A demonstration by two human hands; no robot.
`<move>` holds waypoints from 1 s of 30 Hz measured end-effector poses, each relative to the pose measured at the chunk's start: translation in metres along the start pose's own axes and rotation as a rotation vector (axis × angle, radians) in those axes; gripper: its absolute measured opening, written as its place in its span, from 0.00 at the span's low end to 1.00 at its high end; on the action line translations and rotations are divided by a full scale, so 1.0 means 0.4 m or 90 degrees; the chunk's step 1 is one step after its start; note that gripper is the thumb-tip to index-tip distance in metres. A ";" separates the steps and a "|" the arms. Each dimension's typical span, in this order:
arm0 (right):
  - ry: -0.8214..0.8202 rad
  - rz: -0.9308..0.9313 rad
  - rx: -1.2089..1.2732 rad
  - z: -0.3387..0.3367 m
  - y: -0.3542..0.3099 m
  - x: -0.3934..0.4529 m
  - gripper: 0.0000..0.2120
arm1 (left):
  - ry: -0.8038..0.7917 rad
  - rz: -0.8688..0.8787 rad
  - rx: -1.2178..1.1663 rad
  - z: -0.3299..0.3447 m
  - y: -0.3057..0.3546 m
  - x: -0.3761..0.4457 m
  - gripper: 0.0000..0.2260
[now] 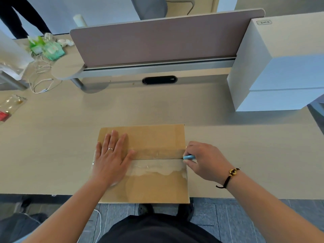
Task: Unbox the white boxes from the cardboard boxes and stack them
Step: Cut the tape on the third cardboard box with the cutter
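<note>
Now the left hand [112, 155] presses flat, fingers spread, on the taped brown cardboard box [154, 183] at the beige counter's [52, 146] near edge, while the right hand [203, 162] grips a small light-blue cutter [189, 157] at the tape seam; two stacked white boxes [280, 67] stand far right

- A brown cardboard box [143, 163] lies flat and closed at the 6 o'clock edge of the bench, its near edge overhanging slightly.
- A strip of clear tape [157, 162] runs from 9 o'clock to 3 o'clock across its top, covering the centre seam between the two flaps.
- Two white boxes [273, 67] stand stacked at 2 o'clock, well apart from the cardboard box, the larger on top of a flatter one, with a small label on the top face.
</note>
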State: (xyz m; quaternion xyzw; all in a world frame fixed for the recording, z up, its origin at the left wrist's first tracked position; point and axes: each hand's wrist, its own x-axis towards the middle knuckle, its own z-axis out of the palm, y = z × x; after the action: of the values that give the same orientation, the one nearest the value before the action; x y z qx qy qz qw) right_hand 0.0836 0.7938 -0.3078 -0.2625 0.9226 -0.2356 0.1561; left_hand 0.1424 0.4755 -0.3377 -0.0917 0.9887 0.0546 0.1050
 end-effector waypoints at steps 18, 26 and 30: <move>0.088 -0.011 0.153 0.053 0.057 -0.027 0.04 | -0.069 0.015 0.014 -0.029 0.062 0.027 0.35; 0.101 0.002 0.288 0.068 0.081 -0.035 0.02 | -0.094 0.087 -0.004 -0.056 0.283 0.123 0.34; 0.160 0.108 0.458 0.046 0.123 -0.045 0.02 | -0.095 0.079 -0.007 -0.081 0.343 0.174 0.33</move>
State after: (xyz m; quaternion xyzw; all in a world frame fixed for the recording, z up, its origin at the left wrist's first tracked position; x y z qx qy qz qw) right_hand 0.0856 0.8345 -0.3458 -0.0827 0.8112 -0.5609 0.1430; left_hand 0.0429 0.5935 -0.3092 -0.0268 0.9816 0.0730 0.1746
